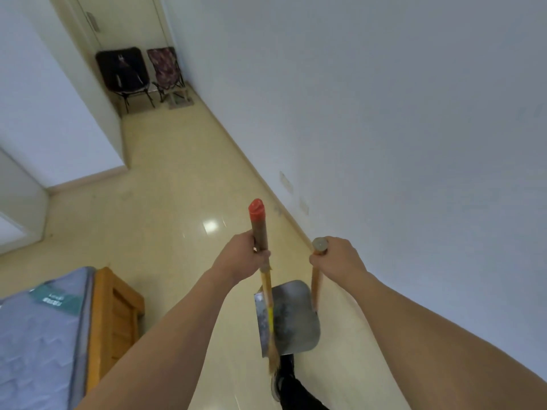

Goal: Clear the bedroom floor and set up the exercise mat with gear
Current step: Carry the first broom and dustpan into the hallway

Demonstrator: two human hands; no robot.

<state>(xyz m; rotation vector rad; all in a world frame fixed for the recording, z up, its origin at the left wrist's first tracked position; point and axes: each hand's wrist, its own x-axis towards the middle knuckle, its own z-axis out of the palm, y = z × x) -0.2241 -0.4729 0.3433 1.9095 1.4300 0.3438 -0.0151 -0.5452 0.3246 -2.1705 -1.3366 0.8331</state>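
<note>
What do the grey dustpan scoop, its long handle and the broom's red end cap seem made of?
Grey dustpan scoop: probably sheet metal, dull and scuffed with a faint sheen. Long dustpan handle: apparently wood, plain orange-brown. Red end cap on the broom: likely plastic, smooth and evenly coloured.

The single head view is looking steeply down and forward along the floor (183,184), sitting close above both forearms, facing the far folding chairs (139,75).

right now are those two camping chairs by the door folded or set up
Set up. The black chair and patterned chair stand side by side on spread legs, seats open.
</note>
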